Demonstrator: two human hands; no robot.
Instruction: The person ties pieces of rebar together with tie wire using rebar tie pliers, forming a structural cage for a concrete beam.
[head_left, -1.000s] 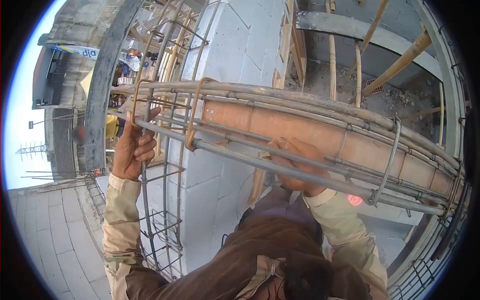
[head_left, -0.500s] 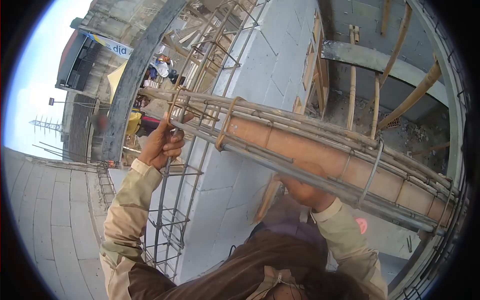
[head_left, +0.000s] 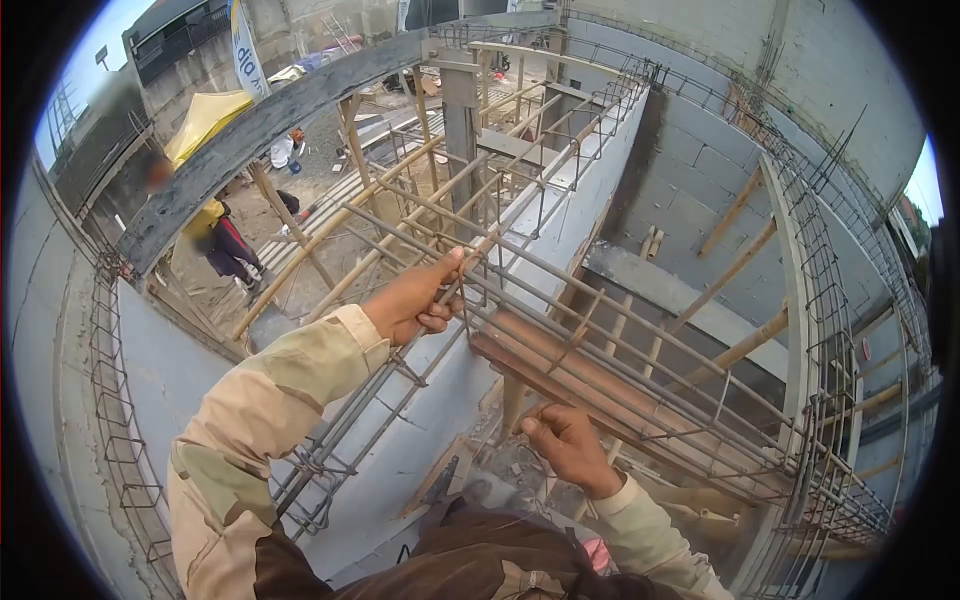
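Note:
Long steel bars with stirrups (head_left: 620, 325) run above a reddish-brown formwork board (head_left: 600, 380). My left hand (head_left: 415, 300) is closed around a bar and stirrup where this cage meets another rebar cage (head_left: 400, 375) along the top of a light block wall (head_left: 440, 440). My right hand (head_left: 570, 445) is below and in front of the board, off the bars. Its fingers are curled with the thumb pressed to them, and anything between them is too small to make out.
A dark concrete beam (head_left: 270, 110) curves across the upper left. Bamboo poles (head_left: 330, 250) stand and lean beyond the wall. A person in yellow (head_left: 215, 235) stands below at the left. More rebar cages (head_left: 840, 400) run along the right.
The view has tilted up and shows more of the site. My right hand has come away from under the bars and board, while my left hand still grips at the junction.

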